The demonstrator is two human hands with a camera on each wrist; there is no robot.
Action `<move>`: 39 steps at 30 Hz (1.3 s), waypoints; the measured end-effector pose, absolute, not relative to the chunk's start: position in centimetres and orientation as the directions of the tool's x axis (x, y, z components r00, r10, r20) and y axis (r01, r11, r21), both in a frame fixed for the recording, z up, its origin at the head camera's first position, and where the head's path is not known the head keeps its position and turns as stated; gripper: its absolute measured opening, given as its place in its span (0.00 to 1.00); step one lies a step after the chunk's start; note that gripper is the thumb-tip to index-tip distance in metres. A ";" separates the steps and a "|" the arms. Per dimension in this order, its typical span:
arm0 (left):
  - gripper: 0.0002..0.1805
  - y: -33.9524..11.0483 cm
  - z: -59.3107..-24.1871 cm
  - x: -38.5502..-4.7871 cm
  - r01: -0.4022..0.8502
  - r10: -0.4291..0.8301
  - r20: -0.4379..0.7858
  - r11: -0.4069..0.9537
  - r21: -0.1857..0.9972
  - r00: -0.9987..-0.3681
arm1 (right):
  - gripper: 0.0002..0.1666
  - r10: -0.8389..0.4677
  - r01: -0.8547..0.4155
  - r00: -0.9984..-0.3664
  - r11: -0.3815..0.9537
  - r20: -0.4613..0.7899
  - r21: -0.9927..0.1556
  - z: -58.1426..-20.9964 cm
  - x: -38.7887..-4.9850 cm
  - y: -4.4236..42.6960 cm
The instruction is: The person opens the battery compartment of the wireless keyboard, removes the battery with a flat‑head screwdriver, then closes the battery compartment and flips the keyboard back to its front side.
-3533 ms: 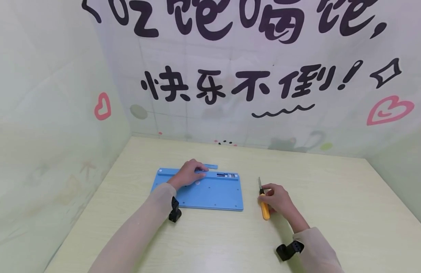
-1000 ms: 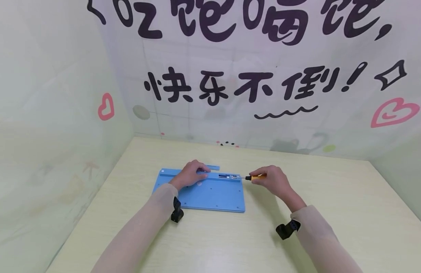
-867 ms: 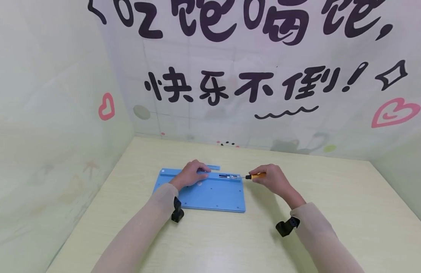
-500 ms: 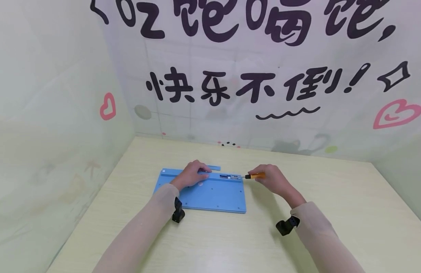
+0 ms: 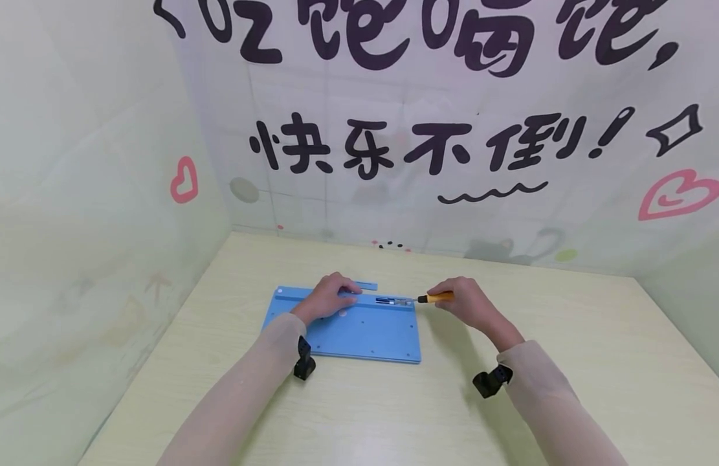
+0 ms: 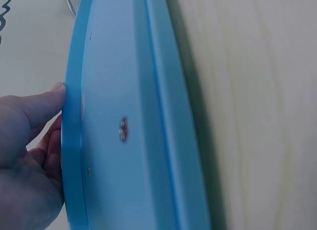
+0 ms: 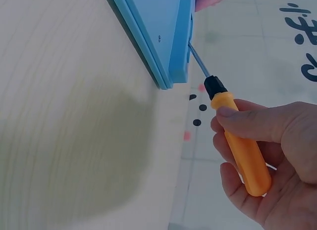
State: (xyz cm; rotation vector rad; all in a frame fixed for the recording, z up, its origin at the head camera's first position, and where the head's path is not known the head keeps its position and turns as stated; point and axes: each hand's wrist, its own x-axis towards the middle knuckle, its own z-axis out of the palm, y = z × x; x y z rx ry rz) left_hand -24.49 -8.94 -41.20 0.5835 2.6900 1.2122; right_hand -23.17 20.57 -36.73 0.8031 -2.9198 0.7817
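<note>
A blue keyboard lies with its underside up on the table, its raised ridge along the far side. My left hand grips that ridge; in the left wrist view the thumb is on the near face and curled fingers are behind. Near the ridge's right end is an uncovered battery compartment with dark and silvery contents, too small to tell apart. My right hand holds a screwdriver by its yellow handle. Its metal shaft points left, the tip at the compartment's right end.
A small blue strip, like a battery cover, lies just behind the keyboard. The pale wooden table extends to both sides and in front. A printed fabric wall rises behind the table's far edge.
The screwdriver, earlier held pointing up beside the keyboard, has been brought left and tilted level to the battery compartment. Over the last second its tip shifts slightly there. The left hand stays put.
</note>
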 end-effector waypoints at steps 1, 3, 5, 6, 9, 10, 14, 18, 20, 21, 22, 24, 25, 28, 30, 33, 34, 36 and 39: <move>0.10 -8.9 -41.2 -24.5 0.288 0.396 0.034 0.603 0.744 -0.918 | 0.12 -0.480 -0.486 -0.866 0.744 0.139 -0.459 -36.7 -23.2 20.6; 0.11 -8.8 -41.4 -24.7 0.258 0.381 0.010 0.607 0.751 -0.925 | 0.13 -0.485 -0.487 -0.865 0.749 0.129 -0.450 -36.5 -23.2 20.7; 0.11 -8.7 -41.5 -24.8 0.247 0.370 0.002 0.617 0.747 -0.929 | 0.13 -0.484 -0.479 -0.868 0.758 0.110 -0.442 -36.4 -23.2 20.7; 0.11 -8.6 -41.5 -24.8 0.245 0.367 -0.001 0.624 0.742 -0.930 | 0.13 -0.483 -0.475 -0.869 0.762 0.101 -0.441 -36.3 -23.2 20.7; 0.11 -8.6 -41.5 -24.8 0.241 0.362 -0.006 0.631 0.737 -0.932 | 0.14 -0.487 -0.471 -0.870 0.774 0.077 -0.424 -35.8 -23.3 20.6; 0.11 -8.6 -41.5 -24.8 0.239 0.360 -0.007 0.633 0.737 -0.933 | 0.14 -0.495 -0.476 -0.866 0.774 0.070 -0.417 -35.6 -23.4 20.5; 0.11 -8.6 -41.3 -24.6 0.234 0.357 -0.009 0.629 0.741 -0.934 | 0.14 -0.530 -0.505 -0.847 0.779 0.038 -0.371 -34.8 -24.0 20.2; 0.11 -8.5 -41.1 -24.5 0.247 0.368 -0.002 0.629 0.737 -0.930 | 0.13 -0.548 -0.514 -0.836 0.793 -0.012 -0.328 -34.1 -24.5 19.8; 0.11 -8.5 -41.1 -24.5 0.247 0.366 -0.001 0.632 0.734 -0.931 | 0.12 -0.551 -0.515 -0.834 0.800 -0.038 -0.308 -33.7 -24.6 19.4; 0.11 -8.5 -41.1 -24.4 0.246 0.364 -0.002 0.634 0.734 -0.931 | 0.12 -0.548 -0.514 -0.835 0.807 -0.046 -0.291 -33.5 -24.6 19.2; 0.11 -8.5 -41.1 -24.5 0.245 0.361 -0.001 0.633 0.734 -0.932 | 0.12 -0.546 -0.513 -0.836 0.813 -0.053 -0.276 -33.2 -24.6 18.9; 0.11 -8.4 -41.1 -24.4 0.239 0.356 -0.002 0.631 0.738 -0.934 | 0.12 -0.543 -0.518 -0.837 0.824 -0.062 -0.230 -32.8 -24.6 18.4; 0.11 -8.4 -41.1 -24.4 0.236 0.355 -0.004 0.630 0.740 -0.935 | 0.12 -0.541 -0.520 -0.838 0.830 -0.067 -0.204 -32.5 -24.6 18.1; 0.11 -8.4 -41.0 -24.5 0.239 0.359 -0.001 0.624 0.744 -0.933 | 0.12 -0.553 -0.543 -0.830 0.831 -0.075 -0.123 -31.7 -24.5 17.1; 0.11 -8.4 -41.0 -24.5 0.236 0.359 -0.007 0.626 0.743 -0.933 | 0.12 -0.581 -0.578 -0.810 0.814 -0.079 -0.057 -31.1 -24.6 16.3; 0.11 -8.4 -41.0 -24.6 0.234 0.359 -0.009 0.628 0.742 -0.933 | 0.12 -0.631 -0.635 -0.771 0.771 -0.078 0.037 -30.4 -24.7 15.1; 0.11 -8.4 -41.1 -24.6 0.234 0.359 -0.009 0.628 0.742 -0.933 | 0.12 -0.644 -0.649 -0.761 0.758 -0.078 0.064 -30.3 -24.7 14.7; 0.11 -8.5 -41.1 -24.6 0.233 0.360 -0.010 0.625 0.745 -0.933 | 0.11 -0.662 -0.666 -0.746 0.738 -0.072 0.108 -30.1 -24.8 14.0; 0.11 -8.7 -41.2 -24.6 0.237 0.366 -0.010 0.622 0.747 -0.930 | 0.13 -0.676 -0.677 -0.735 0.724 -0.058 0.134 -30.1 -25.0 13.4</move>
